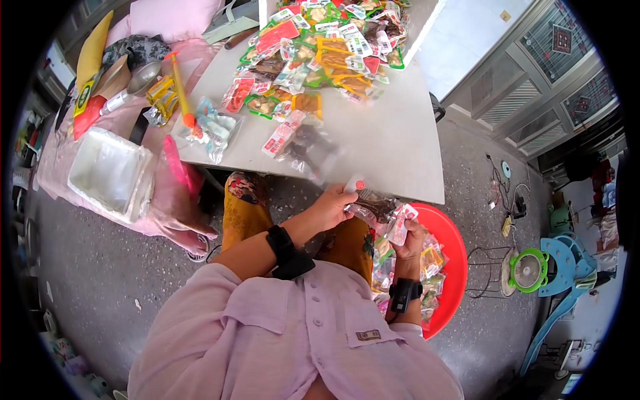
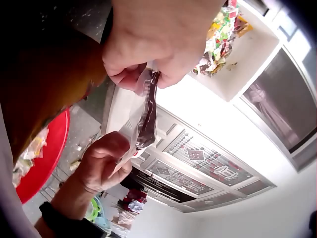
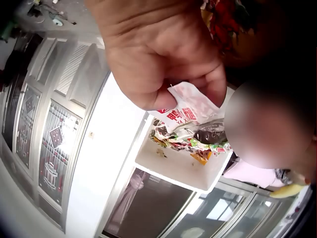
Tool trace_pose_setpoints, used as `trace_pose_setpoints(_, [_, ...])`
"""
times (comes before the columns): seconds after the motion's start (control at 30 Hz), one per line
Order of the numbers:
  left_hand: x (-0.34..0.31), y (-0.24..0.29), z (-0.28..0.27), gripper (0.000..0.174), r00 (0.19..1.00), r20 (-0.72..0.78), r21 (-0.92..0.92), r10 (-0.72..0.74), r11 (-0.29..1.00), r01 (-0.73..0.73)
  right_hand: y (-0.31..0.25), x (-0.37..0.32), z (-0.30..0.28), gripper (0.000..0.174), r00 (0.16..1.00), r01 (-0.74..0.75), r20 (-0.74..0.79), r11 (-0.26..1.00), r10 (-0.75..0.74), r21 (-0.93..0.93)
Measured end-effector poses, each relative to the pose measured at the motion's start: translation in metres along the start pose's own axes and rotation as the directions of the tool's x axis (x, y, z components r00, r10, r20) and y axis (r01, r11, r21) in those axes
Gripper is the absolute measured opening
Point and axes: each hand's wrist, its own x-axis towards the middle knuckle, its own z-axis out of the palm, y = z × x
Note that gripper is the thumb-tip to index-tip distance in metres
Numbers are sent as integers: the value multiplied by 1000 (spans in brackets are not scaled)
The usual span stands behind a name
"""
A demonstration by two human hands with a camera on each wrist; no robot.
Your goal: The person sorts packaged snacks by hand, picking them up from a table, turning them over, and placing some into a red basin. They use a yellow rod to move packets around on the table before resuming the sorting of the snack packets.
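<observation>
A clear packet with dark contents (image 1: pixel 375 208) is stretched between both hands above the person's lap, near the table's front edge. The left hand (image 1: pixel 331 208) pinches one end between thumb and fingers; in the left wrist view this hand (image 2: pixel 153 44) is at the top, gripping the packet (image 2: pixel 148 114). The right hand (image 1: pixel 409 241) pinches the end with the white and red label (image 1: pixel 398 227). Seen from the right wrist, the right hand (image 3: pixel 163 64) grips that label (image 3: pixel 185 106). Another dark packet (image 1: pixel 313 148) lies on the table edge.
A white table (image 1: pixel 400 150) bears a large heap of coloured packets (image 1: pixel 320 53). Below the right hand stands a red basin (image 1: pixel 457 267) with packets inside. To the left, a white lined box (image 1: pixel 110 170) sits on pink cloth. A green fan (image 1: pixel 529 270) stands at the right.
</observation>
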Motion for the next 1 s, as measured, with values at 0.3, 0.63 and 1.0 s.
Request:
trace_pose_setpoints(0.3, [11, 16, -5, 19, 951, 29, 592, 307, 762, -264, 20, 0, -1, 16, 979, 34, -189, 973, -78, -228])
trace_pose_setpoints(0.63, [16, 37, -13, 18, 566, 515, 832, 643, -535, -149, 15, 15, 6, 18, 938, 137, -274, 954, -212, -267])
trace_pose_setpoints(1.0, [17, 42, -21, 8, 644, 310, 950, 699, -249, -187, 34, 41, 8, 13, 963, 104, -224, 973, -150, -206])
